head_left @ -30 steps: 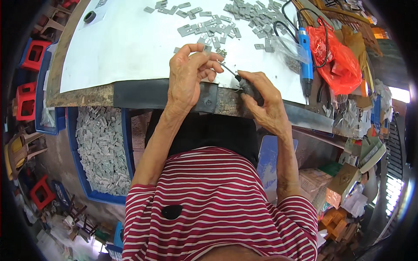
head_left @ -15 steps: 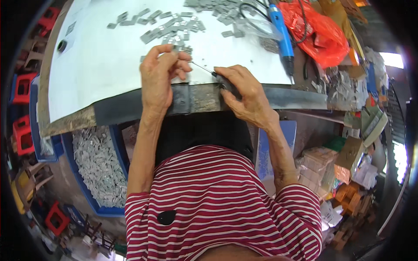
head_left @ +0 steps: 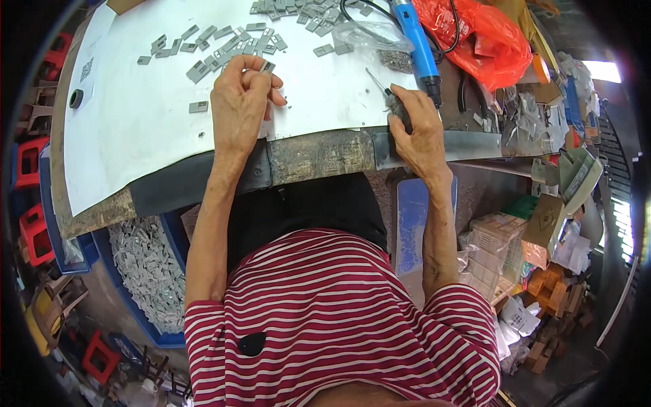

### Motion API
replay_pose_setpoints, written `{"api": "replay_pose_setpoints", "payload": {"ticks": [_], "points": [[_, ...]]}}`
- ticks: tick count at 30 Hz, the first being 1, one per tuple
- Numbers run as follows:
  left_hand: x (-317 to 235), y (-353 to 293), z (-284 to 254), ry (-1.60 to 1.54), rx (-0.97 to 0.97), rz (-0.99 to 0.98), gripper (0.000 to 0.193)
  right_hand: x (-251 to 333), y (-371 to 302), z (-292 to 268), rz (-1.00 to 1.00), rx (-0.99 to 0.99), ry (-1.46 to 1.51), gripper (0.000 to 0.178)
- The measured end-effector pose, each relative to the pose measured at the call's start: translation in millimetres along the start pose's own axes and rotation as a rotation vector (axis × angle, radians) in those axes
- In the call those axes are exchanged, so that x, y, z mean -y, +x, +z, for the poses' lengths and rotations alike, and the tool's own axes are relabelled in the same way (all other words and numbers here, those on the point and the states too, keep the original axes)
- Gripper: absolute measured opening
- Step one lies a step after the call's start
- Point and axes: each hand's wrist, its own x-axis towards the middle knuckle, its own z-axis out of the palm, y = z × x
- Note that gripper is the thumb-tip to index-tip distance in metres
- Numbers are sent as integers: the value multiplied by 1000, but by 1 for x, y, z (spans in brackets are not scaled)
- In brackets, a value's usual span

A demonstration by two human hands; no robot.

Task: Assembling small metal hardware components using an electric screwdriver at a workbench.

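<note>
My left hand (head_left: 241, 108) is over the white sheet (head_left: 319, 102) on the table, its thumb and fingers pinched on a small grey plastic piece (head_left: 268, 66). A screwdriver (head_left: 377, 82) with a thin metal shaft and dark handle is gripped in my right hand (head_left: 420, 129), near the table's front edge. Its tip points up and left, well apart from my left hand. Many flat grey pieces (head_left: 199, 71) lie loose beyond my left hand. One grey piece (head_left: 198, 106) lies alone to its left.
At the far right lie a blue electric screwdriver (head_left: 416, 42), a clear bag of small screws (head_left: 396, 61) and a red plastic bag (head_left: 478, 51). A black ring (head_left: 76, 99) sits at the left. Below the table stands a blue bin (head_left: 121, 298) filled with grey pieces.
My right hand has moved right with the screwdriver, taking its tip away from my left hand. My left hand still pinches a grey piece. The whole view has shifted slightly.
</note>
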Motion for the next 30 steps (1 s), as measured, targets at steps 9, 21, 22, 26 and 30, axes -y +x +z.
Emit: {"api": "replay_pose_setpoints", "payload": {"ticks": [9, 21, 22, 26, 30], "points": [[0, -3, -3, 16, -52, 61, 16, -7, 3, 6, -19, -32, -31, 41], [-3, -26, -18, -353, 116, -179, 16, -12, -5, 0, 32, -59, -68, 39], [-2, -29, -18, -373, 132, -179, 16, -12, -5, -3, 25, -50, -25, 39], [-5, -33, -19, -387, 154, -193, 14, 9, -6, -15, 62, -155, 178, 38], [-9, -33, -16, -401, 179, -225, 14, -13, -1, -29, 183, -355, -8, 37]]}}
